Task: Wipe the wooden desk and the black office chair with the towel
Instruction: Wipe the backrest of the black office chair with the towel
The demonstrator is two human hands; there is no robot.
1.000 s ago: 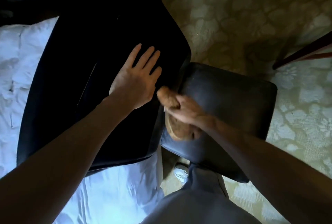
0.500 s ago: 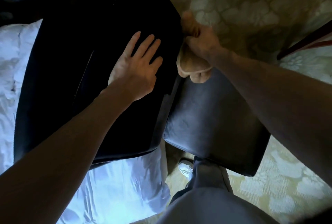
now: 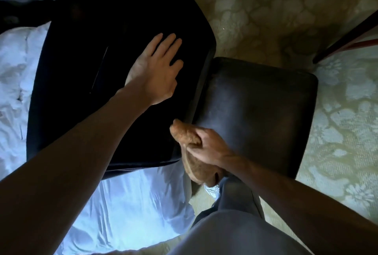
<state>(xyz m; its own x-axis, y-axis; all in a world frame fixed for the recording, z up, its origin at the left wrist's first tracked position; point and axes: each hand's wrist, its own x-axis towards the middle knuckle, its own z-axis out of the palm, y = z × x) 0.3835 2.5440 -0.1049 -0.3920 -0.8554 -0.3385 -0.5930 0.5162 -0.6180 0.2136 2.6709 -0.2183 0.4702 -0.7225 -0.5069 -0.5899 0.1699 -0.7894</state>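
R hand (image 3: 206,146) grips bunched towel (image 3: 197,169) at near-left corner of black office chair seat (image 3: 263,111), by seam w/ backrest (image 3: 106,29); L hand (image 3: 155,70) flat, fingers straight, on backrest (prob. bracing); rest of seat lies away & rightward, R hand nearer.

We have one view, worn on the head, and we look steeply down, almost straight over the black office chair (image 3: 255,111). We are close to it: both forearms (image 3: 81,152) run in from the lower corners toward the chair, and our trouser leg (image 3: 235,213) fills the bottom of the view just below it. The wide lens takes in carpet (image 3: 276,9) beyond the chair and the bed (image 3: 14,74) left of it.
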